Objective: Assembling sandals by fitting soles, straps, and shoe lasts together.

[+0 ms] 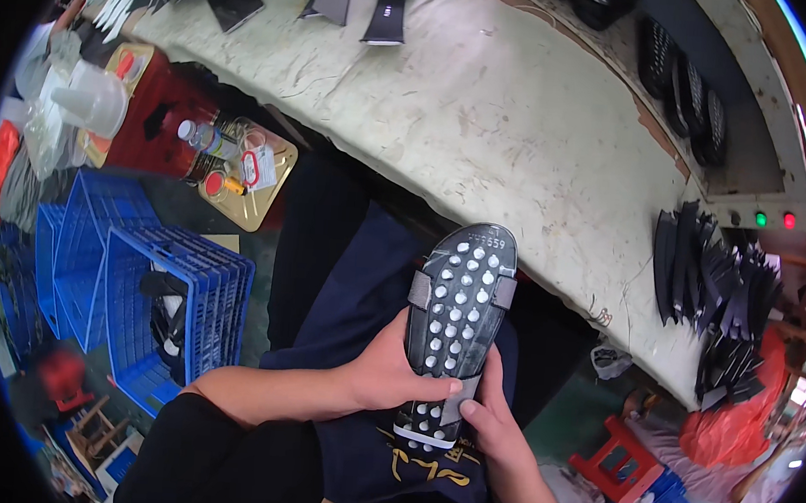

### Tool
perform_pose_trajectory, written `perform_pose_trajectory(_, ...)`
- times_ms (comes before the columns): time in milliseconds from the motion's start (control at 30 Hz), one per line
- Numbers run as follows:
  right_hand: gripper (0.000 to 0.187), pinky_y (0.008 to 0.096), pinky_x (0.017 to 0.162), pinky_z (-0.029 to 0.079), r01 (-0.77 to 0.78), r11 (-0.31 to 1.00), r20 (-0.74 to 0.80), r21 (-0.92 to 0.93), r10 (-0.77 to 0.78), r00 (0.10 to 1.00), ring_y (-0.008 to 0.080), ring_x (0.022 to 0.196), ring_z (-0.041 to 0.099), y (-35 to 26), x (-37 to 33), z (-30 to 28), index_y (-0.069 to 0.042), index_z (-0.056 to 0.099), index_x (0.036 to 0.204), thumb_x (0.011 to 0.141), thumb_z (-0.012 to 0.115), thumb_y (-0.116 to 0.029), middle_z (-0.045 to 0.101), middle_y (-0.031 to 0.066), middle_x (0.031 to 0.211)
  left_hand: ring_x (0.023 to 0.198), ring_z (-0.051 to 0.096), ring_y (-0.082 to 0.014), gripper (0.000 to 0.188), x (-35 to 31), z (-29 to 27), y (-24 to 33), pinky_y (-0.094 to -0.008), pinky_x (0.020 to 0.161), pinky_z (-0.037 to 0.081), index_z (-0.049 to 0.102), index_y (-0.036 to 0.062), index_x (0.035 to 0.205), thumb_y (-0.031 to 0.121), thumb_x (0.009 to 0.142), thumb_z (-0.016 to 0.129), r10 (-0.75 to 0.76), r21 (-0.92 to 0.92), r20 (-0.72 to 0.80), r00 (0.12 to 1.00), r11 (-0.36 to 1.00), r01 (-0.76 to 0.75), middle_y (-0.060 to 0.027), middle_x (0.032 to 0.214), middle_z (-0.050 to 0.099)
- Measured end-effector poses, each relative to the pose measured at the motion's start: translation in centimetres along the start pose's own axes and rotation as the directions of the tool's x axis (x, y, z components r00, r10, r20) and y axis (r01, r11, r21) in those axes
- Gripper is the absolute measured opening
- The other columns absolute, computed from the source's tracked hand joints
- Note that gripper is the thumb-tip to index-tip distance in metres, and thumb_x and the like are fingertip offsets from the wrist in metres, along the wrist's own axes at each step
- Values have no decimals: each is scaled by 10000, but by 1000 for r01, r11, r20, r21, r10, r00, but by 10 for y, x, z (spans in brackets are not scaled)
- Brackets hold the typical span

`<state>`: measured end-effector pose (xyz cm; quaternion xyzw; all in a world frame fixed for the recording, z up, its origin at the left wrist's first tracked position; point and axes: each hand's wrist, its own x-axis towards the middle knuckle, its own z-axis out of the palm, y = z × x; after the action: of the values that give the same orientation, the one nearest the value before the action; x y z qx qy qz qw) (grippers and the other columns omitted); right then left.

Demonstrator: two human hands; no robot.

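In my lap lies a black sandal sole [468, 303], toe end pointing away from me, its face covered with rows of white round studs. Short grey strap pieces stick out at both sides of its front part, and a grey strap [460, 400] lies slantwise over the right side near the heel. My left hand [393, 370] grips the sole from the left, its thumb reaching across the studs to the strap. From the right, my right hand [503, 429] closes on the sole's edge with the thumb on that strap. The fingers beneath are hidden.
A long worktable [413, 112] with a pale cover runs ahead, with dark strips [701, 263] piled at its right end. Black soles [685, 94] stand on a curved shelf. Blue crates [180, 301] sit at left, a red stool [617, 461] at right.
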<state>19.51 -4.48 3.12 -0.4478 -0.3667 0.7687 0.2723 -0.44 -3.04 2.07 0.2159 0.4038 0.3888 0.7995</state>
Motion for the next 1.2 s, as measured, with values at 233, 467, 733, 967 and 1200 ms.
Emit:
perform_pose_trajectory(233, 1079, 434, 1194, 245, -48, 984, 77, 170, 36, 996, 285, 1483, 268, 12, 3, -4, -30, -38, 1596, 806, 688, -143, 245, 196, 1581, 1256, 555, -183, 861, 1, 3, -4, -362, 1066, 463, 330, -24, 1436, 112, 762, 848, 61, 138, -35, 998, 989, -55, -116, 1337, 557)
perform_pose_trajectory(467, 1104, 424, 1184, 268, 11, 999, 4, 51, -11, 1000, 276, 1465, 295, 17, 4, 6, -51, -68, 1595, 787, 680, -120, 267, 179, 1562, 1315, 504, -171, 925, -4, 2, -14, -365, 1102, 428, 259, 15, 1500, 64, 780, 837, 144, 334, 20, 989, 932, -143, -98, 1405, 504)
perform_pose_trajectory(733, 1162, 421, 1191, 253, -86, 986, 91, 142, 74, 993, 271, 1485, 269, 8, -7, 0, -64, -110, 1606, 779, 704, -122, 238, 162, 1593, 1384, 435, -187, 883, -7, 0, -6, -377, 1149, 371, 217, 15, 1552, 146, 864, 755, 69, 160, 51, 996, 984, -76, -116, 1479, 443)
perform_pose_trajectory(967, 1212, 424, 1208, 217, -138, 982, 127, 132, 121, 984, 267, 1512, 225, 4, -10, -4, -72, -156, 1607, 775, 721, -157, 183, 155, 1632, 1443, 377, -208, 787, -5, -12, -24, -380, 1200, 300, 135, 24, 1597, 411, 1002, 476, 54, -126, 87, 995, 991, -42, -129, 1579, 359)
perform_pose_trajectory(1200, 1220, 418, 1206, 220, -118, 972, 96, 202, 100, 990, 259, 1505, 234, 14, -5, -3, -67, -132, 1609, 748, 725, -182, 199, 162, 1620, 1480, 332, -227, 737, -3, -5, -20, -391, 1220, 269, 111, 21, 1602, 403, 1027, 370, 9, -129, 37, 999, 992, -4, -133, 1618, 308)
